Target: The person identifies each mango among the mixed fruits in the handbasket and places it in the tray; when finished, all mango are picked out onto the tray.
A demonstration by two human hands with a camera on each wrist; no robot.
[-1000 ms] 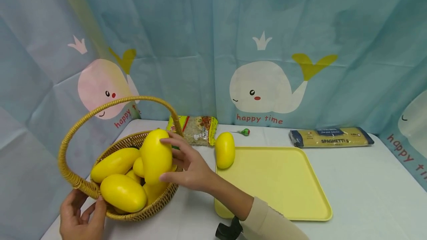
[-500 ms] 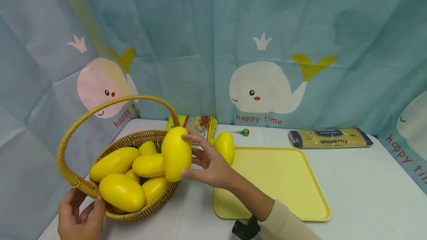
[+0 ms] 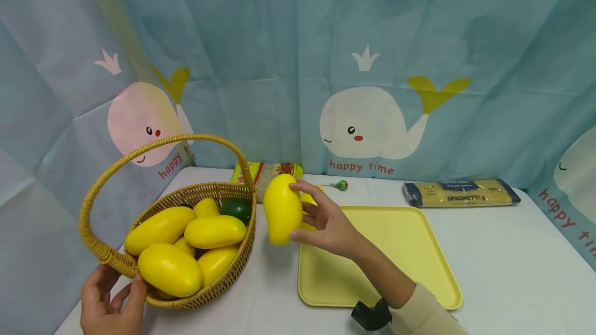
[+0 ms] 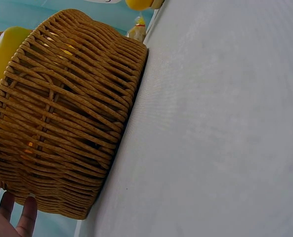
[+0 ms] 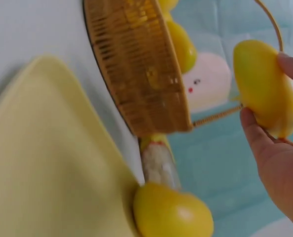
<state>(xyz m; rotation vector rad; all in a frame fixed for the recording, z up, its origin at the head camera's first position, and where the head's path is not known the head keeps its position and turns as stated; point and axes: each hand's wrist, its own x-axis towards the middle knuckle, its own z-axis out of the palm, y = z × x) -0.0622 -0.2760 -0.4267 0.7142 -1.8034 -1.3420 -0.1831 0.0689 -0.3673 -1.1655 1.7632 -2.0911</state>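
My right hand [image 3: 328, 221] holds a yellow mango [image 3: 281, 211] upright, thumb and fingertips on its side. It hangs above the table between the wicker basket [image 3: 239, 263] and the yellow tray [image 3: 386, 262]. At the basket's left end, my left hand [image 3: 113, 301] grips the rim by the foot of the arched handle. Several mangoes [image 3: 169, 269] fill the basket, with a dark green fruit [image 3: 236, 209] at its right side. Another mango [image 5: 171, 212] lies at the tray's far left corner, mostly hidden behind my right hand in the head view.
A clear food packet [image 3: 265, 177] with yellow and red print lies behind the basket. A green-wrapped lollipop [image 3: 342, 185] is beyond the tray. At the back right lies a spaghetti pack [image 3: 461, 193]. A printed curtain [image 3: 261, 66] hangs behind the white table.
My right hand has carried the mango rightward, out from over the basket to the gap before the tray. The green fruit has come into sight. My left hand keeps its place.
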